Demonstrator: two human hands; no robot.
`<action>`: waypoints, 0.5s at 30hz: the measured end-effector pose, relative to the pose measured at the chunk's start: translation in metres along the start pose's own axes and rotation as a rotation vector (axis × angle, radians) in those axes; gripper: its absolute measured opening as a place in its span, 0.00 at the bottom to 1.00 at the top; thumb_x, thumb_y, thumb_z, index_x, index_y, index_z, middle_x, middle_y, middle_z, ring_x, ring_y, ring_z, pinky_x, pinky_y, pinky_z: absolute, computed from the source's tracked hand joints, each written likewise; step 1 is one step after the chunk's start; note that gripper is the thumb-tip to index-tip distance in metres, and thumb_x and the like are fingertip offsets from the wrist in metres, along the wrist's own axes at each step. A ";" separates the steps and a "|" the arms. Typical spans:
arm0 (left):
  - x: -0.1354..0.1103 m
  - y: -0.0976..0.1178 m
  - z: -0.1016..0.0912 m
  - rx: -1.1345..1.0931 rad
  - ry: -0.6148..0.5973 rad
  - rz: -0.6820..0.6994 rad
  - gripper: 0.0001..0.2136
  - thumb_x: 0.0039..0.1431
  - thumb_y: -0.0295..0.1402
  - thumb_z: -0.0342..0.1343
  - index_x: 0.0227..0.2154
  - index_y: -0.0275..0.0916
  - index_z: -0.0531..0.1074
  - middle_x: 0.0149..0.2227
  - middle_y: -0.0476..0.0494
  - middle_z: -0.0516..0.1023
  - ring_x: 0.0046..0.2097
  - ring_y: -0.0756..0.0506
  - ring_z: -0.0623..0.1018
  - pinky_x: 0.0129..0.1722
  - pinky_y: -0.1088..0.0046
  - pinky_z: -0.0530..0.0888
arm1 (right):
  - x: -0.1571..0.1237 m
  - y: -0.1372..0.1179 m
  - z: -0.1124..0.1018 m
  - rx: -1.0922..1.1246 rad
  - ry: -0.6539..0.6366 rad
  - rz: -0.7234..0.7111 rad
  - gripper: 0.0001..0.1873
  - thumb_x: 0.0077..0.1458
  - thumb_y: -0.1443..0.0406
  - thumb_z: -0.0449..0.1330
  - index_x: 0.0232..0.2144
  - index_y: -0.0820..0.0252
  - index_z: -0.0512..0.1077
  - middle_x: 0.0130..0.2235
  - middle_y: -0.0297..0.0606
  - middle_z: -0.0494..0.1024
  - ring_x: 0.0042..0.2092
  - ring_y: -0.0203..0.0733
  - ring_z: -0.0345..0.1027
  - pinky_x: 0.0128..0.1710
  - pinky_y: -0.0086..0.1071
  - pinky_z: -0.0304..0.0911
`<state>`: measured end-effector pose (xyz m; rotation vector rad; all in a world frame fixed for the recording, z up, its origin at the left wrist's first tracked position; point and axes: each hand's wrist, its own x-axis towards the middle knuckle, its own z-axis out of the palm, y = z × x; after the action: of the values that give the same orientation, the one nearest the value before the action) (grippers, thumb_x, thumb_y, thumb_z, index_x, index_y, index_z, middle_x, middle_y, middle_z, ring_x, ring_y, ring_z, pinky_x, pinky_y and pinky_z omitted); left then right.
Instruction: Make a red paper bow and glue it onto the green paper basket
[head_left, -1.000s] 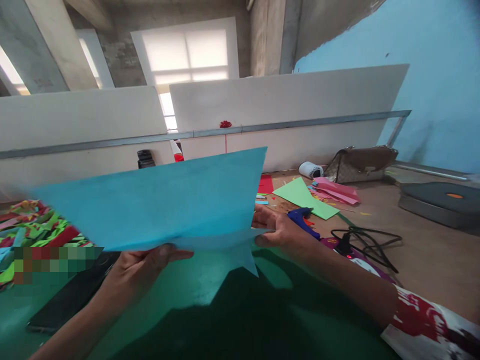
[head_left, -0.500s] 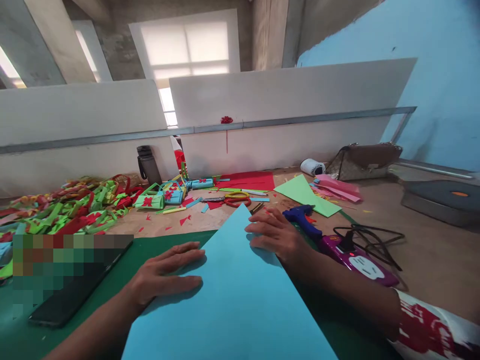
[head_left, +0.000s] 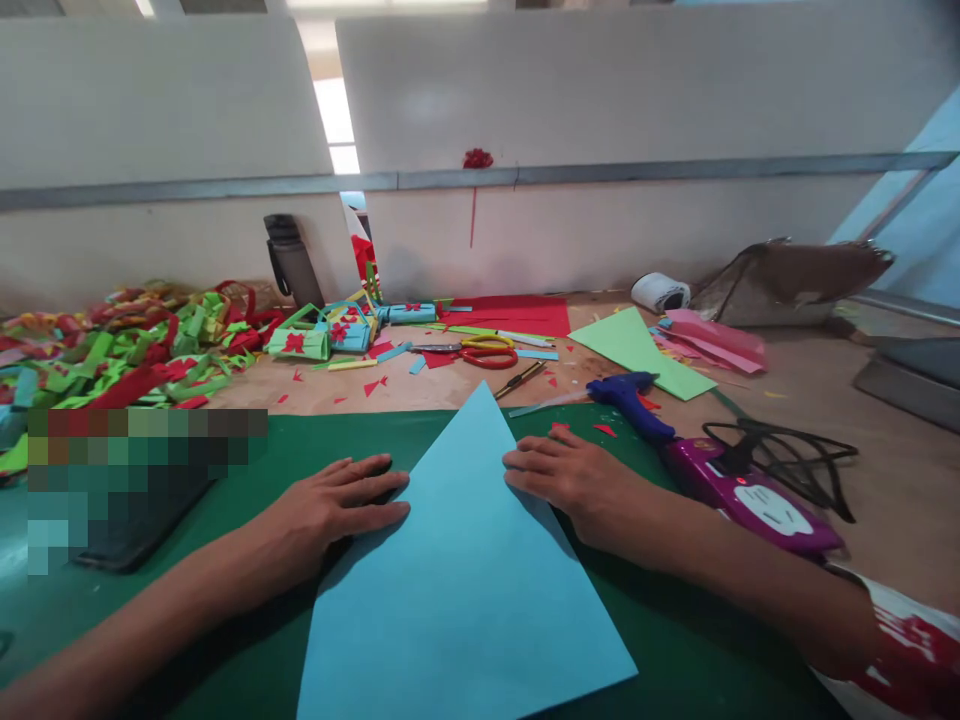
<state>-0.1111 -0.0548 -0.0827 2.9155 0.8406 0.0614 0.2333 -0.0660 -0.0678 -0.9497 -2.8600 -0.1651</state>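
A light blue sheet of paper lies flat on the dark green cutting mat, one corner pointing away from me. My left hand rests flat with fingers stretched out on the sheet's left edge. My right hand lies flat on its right edge, fingers spread and pointing left. Neither hand holds anything.
A blue glue gun and a purple power strip with black cable lie right of the mat. Scissors, red paper, green paper and pink strips sit behind. A heap of coloured strips fills the left; a dark flat device lies near it.
The blue sheet, held up in the air a second ago, now lies flat on the mat. Both hands have let go and press on its edges. The view has tilted downward.
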 end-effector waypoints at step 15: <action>-0.068 0.051 0.000 0.004 0.131 -0.056 0.28 0.64 0.48 0.40 0.65 0.48 0.47 0.63 0.48 0.60 0.64 0.44 0.59 0.63 0.64 0.54 | -0.018 -0.003 0.002 -0.030 0.118 -0.065 0.25 0.48 0.81 0.49 0.47 0.65 0.70 0.47 0.48 0.76 0.49 0.49 0.67 0.49 0.46 0.58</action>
<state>-0.1420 -0.1337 -0.0777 2.9150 0.9423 0.2489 0.2458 -0.0791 -0.0725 -0.8240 -2.7883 -0.2617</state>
